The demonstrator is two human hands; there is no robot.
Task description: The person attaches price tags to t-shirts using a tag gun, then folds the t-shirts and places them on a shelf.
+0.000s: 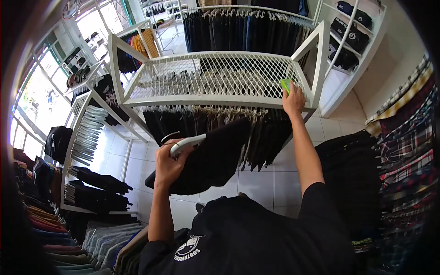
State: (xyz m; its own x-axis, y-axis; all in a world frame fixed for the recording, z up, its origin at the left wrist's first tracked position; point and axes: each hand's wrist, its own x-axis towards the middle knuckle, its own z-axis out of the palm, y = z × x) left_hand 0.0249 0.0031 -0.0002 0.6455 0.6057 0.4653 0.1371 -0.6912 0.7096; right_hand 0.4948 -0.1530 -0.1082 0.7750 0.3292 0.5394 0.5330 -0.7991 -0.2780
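My left hand is closed around a white clothes hanger, its metal hook sticking up past my thumb. From the hanger a black garment hangs tilted to the right; folds hide what kind it is. My right hand reaches forward to the right end of a white mesh shelf. Its fingers are closed on a small bright green object, partly covered by them and too small to identify. Under the shelf, a row of dark and tan clothes hangs on hangers.
Checked shirts line the right side. A rack with many bare hangers stands to the left, and more clothes hang at lower left. Behind the shelf are hanging trousers; caps sit on a wall rack at upper right.
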